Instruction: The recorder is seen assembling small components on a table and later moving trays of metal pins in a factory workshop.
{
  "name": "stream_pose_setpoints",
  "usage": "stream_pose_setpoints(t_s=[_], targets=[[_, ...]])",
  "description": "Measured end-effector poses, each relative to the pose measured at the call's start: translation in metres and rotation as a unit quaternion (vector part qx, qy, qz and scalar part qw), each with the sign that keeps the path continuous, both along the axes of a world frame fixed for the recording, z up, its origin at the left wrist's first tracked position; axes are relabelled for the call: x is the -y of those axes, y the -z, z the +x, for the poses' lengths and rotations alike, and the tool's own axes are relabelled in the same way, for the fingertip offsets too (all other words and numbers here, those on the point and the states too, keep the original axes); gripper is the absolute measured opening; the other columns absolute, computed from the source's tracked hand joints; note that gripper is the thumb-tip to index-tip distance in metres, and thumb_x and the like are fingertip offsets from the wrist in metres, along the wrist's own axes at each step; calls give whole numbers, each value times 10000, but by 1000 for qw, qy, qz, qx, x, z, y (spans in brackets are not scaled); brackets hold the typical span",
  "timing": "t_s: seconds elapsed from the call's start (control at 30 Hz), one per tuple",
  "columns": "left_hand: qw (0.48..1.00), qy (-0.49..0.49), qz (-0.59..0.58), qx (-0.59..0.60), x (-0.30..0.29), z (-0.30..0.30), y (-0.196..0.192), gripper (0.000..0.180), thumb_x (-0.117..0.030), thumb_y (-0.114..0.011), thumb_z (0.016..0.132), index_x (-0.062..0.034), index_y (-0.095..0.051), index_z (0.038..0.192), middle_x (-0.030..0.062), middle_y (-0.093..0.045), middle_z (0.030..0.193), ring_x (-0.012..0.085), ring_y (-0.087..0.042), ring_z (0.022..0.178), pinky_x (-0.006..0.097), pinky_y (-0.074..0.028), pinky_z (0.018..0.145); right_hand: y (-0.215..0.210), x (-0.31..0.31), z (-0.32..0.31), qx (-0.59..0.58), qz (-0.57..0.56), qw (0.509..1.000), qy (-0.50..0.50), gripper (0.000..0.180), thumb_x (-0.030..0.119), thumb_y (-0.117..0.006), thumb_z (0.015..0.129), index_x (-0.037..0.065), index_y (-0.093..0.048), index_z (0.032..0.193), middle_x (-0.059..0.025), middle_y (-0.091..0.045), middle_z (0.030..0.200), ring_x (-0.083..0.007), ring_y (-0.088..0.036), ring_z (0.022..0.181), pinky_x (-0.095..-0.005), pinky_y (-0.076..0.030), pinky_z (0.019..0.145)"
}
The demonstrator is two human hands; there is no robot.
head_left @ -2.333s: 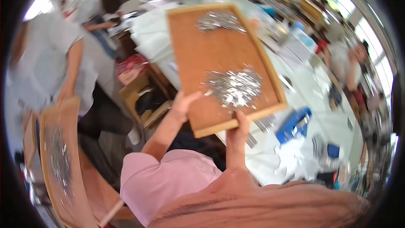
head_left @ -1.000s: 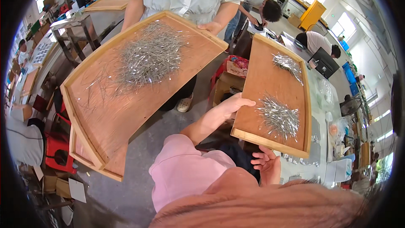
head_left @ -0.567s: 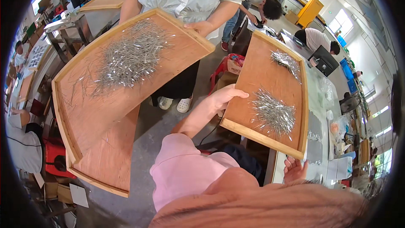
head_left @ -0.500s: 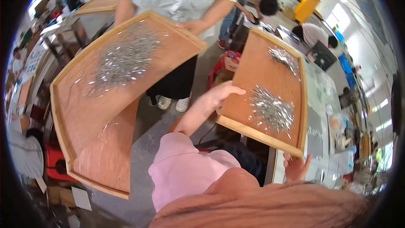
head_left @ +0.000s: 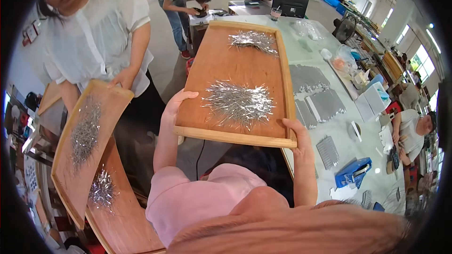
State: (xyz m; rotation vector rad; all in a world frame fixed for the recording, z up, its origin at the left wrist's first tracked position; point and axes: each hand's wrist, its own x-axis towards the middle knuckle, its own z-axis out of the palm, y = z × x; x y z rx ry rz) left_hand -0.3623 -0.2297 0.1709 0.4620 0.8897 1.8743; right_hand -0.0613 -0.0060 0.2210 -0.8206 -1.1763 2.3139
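A wooden tray [head_left: 214,68] with a raised pale rim is held up before me, its open side to the left. My left hand [head_left: 178,102] is closed on its left side, thumb over the edge. At the near right corner, my right hand [head_left: 300,134] grips the rim with the thumb on top. Two piles of thin, shiny silver pieces lie on the tray: a spread-out near pile [head_left: 242,105] and a smaller far pile [head_left: 254,41]. Their exact kind is too small to tell.
At left a co-worker's hand [head_left: 123,78] holds a second tilted tray [head_left: 70,175] of silver pieces. Below it sits another tray [head_left: 125,228] with a pile. To my right, a glass-topped table [head_left: 301,56] bears grey sheets [head_left: 327,106], a blue tool [head_left: 353,172] and a monitor [head_left: 289,4].
My view has swung right. My right hand, earlier with fingers apart below the near corner, now grips it. The co-worker's tray stands farther left, uncovering a pile on the tray below.
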Motion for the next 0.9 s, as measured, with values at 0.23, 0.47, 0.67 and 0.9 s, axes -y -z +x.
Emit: stream_pose_setpoints(t_s=[0.23, 0.47, 0.67, 0.9], targets=[[979, 25, 135, 152, -32, 4, 10, 498, -326, -511, 942, -14, -497, 1331, 140, -602, 1257, 277, -605, 1117, 425, -483, 965, 13, -7, 8, -61, -12, 998, -23, 431, 91, -647, 872, -31, -509, 1262, -132, -622, 1173, -218, -624, 1052, -361, -511, 926], [947, -59, 285, 137, -54, 143, -5, 811, -638, -451, 911, -85, -292, 1482, 114, -391, 1494, 333, -379, 1364, 536, -321, 1100, 24, 3, 10, -141, -39, 989, -2, 419, 93, -637, 895, -24, -498, 1273, -117, -612, 1180, -214, -599, 1093, -360, -497, 946], [966, -102, 235, 30, -75, 217, 14, 727, -500, -494, 958, -70, -257, 1495, 95, -375, 1499, 299, -358, 1383, 479, -304, 1127, 30, 20, 29, -165, -21, 986, 2, 430, 85, -606, 923, -9, -458, 1315, -104, -574, 1229, -196, -568, 1125, -348, -463, 980], [975, -200, 84, 48, -74, 235, 1, 516, -125, -588, 921, -30, -402, 1393, 119, -536, 1327, 263, -544, 1216, 442, -453, 1021, 49, 32, 37, -163, 8, 986, -25, 425, 88, -611, 921, -4, -462, 1309, -100, -592, 1198, -187, -583, 1082, -338, -464, 960]])
